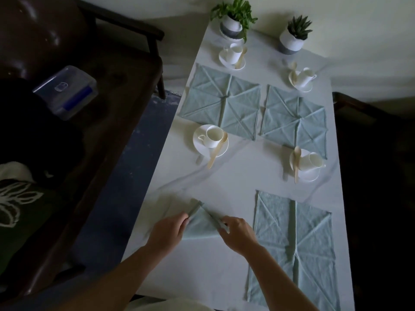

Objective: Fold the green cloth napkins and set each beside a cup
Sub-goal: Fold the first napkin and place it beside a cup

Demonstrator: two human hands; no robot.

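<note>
Green napkin [201, 227], folded to a triangle at the near-left of the table [224, 182], sits between both hands — left hand [168, 232] pinching its left edge, right hand [238, 234] its right — with its tip pointing away toward the nearest cup [213, 136].

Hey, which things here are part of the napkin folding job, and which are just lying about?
Job: left hand, right hand, half-folded napkin, near flat napkin, far left napkin, far right napkin, far left cup, far right cup, near left cup, near right cup.
Lying about: leafy plant, spiky plant, plastic box.
</note>
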